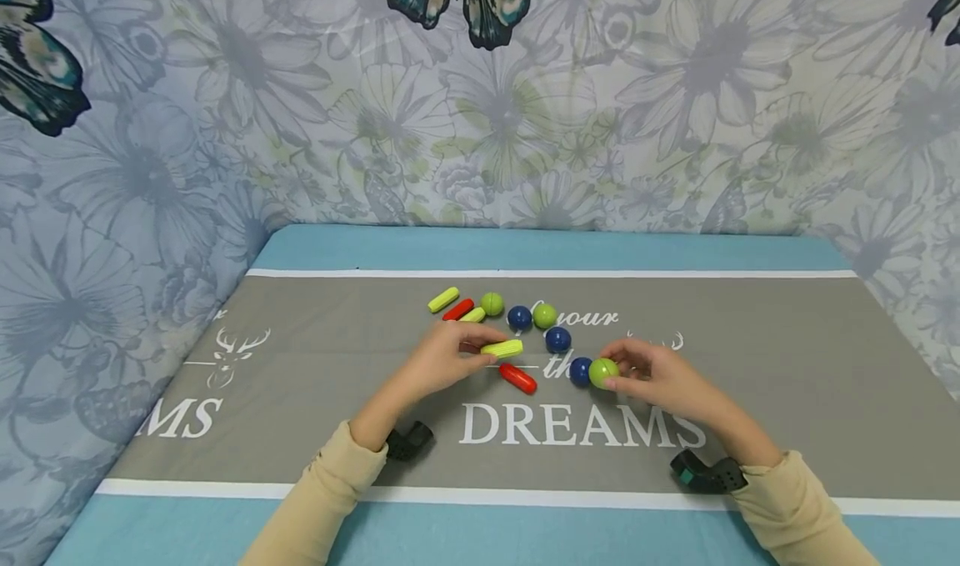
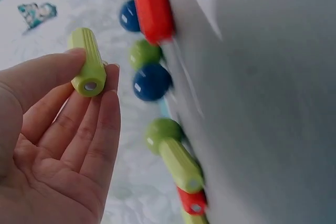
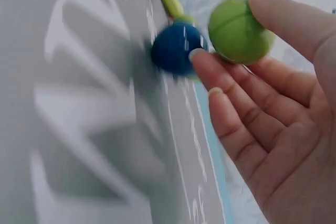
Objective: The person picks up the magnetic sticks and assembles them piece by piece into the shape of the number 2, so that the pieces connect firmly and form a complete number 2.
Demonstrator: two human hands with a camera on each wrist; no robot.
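My left hand (image 1: 448, 356) pinches a ridged yellow-green rod (image 1: 502, 349) between thumb and fingers; a round metallic spot (image 2: 91, 86) shows at its end in the left wrist view. Just below it on the cloth lies a red rod (image 1: 517, 378). With thumb and fingertips, my right hand (image 1: 651, 373) holds a green ball (image 1: 603, 373). Right beside that ball is a blue ball (image 1: 580, 372), close to my fingertips in the right wrist view. Further back sit two more blue balls (image 1: 558, 339) and two green balls (image 1: 544, 315).
Behind my left hand, another red rod (image 1: 458, 309) lies between two yellow-green rods (image 1: 443, 299). A grey runner (image 1: 315, 433) with white lettering covers the middle of the blue tablecloth (image 1: 187, 528). A flowered wall covering (image 1: 570, 132) rises behind the table.
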